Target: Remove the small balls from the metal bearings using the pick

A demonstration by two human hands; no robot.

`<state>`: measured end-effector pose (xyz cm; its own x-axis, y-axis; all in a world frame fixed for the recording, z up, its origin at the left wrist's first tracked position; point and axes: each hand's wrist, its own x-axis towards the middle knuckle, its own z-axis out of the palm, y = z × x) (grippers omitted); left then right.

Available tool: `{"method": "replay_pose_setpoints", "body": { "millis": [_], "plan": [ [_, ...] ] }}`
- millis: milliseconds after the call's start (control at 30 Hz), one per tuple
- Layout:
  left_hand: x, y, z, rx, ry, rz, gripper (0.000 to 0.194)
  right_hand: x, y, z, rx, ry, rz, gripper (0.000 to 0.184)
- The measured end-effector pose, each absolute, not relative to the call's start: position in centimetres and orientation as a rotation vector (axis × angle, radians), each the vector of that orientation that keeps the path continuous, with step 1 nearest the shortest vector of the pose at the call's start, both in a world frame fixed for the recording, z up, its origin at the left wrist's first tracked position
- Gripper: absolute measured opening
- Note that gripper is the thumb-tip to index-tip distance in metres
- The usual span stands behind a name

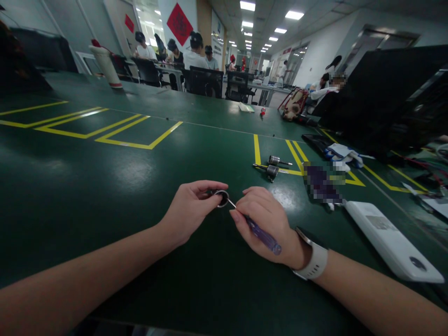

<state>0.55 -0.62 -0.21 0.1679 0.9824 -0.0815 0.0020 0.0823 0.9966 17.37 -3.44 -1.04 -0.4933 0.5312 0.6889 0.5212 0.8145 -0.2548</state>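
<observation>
two hands, one small metal part, low centre of the frame

we see the green table (pixel 105 186) filling the frame; at its low centre our left hand (pixel 189 212) pinches a small round metal part (pixel 221 198), and our right hand (pixel 268 226) is closed round a purple-handled screwdriver (pixel 261 234), its tip touching the part.

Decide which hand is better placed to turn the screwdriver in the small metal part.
Right. The right hand grips the screwdriver, tip at the metal part; the left hand only steadies that part.
</observation>
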Motion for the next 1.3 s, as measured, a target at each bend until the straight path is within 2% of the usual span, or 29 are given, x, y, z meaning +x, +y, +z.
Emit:
{"method": "replay_pose_setpoints", "body": {
  "millis": [1067, 1200, 1300],
  "plan": [
    [0.58, -0.67, -0.12, 1.192, 1.122, 1.012, 0.022, 17.41, -3.81, -0.9, -0.74, -2.209, -0.025, 0.01],
    [0.58, -0.48, 0.07, 1.172, 1.125, 1.028, 0.02, 17.42, -3.79, -0.8, -0.81, -1.997, 0.216, 0.014],
    [0.48, -0.1, 0.14, 1.138, 1.155, 1.073, 0.019, 17.66, -3.03, -1.48, -1.039, -1.683, 0.648, 0.021]
  ]
}}
